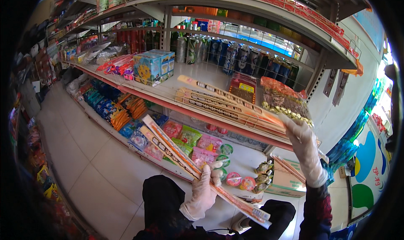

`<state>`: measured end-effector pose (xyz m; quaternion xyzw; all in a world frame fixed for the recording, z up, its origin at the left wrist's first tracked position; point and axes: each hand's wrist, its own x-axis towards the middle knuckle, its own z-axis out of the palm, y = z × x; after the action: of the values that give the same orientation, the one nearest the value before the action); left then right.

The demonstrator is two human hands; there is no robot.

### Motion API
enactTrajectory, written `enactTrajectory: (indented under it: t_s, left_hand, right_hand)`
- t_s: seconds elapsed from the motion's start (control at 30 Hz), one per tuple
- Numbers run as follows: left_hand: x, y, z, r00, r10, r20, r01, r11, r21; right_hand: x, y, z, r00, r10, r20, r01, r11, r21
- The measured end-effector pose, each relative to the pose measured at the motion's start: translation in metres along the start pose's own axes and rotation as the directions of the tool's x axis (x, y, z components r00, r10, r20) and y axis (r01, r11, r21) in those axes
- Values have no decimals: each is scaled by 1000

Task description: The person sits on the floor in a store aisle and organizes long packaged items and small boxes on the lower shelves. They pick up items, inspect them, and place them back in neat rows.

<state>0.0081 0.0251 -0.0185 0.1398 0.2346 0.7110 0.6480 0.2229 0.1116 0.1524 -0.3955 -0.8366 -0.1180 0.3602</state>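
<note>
My left hand (202,189), in a thin whitish glove, grips a few long, flat snack packets (172,150) near their middle, slanting in front of my knees. Their clear wrappers bear dark writing and show an orange filling. Gloved likewise, my right hand (301,148) is closed around the near end of another long packet (221,95). That packet reaches over the middle shelf, above a row of similar long packets (210,106) lying there. Motion blur softens the right hand and its packet.
A blue carton (154,68), a brown packet (243,87) and bagged sweets (282,98) stand on the middle shelf, with a wire rail along its red edge (142,96). Below are candy bags (189,136) and jelly cups (233,179). A cardboard box (285,180) holds more long packets.
</note>
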Motion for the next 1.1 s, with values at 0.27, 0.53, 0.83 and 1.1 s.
enactTrajectory:
  t_s: [0.27, 0.53, 0.83, 1.1]
  left_hand:
    - [2, 4, -9, 996, -91, 6, 91, 991, -102]
    - [3, 17, -7, 992, 1, 125, -6, 999, 45]
    - [2, 32, 11, 964, 38, 264, -24, 998, -57]
    - [-5, 25, 26, 976, 86, 201, -78, 996, -43]
  right_hand:
    - [65, 47, 59, 963, 56, 265, -118, 967, 224]
    - [64, 46, 66, 861, 176, 478, -347, 889, 297]
    - [-2, -39, 15, 832, 173, 527, -463, 740, 488]
    - [-85, -85, 31, 776, -110, 621, 43, 992, 122]
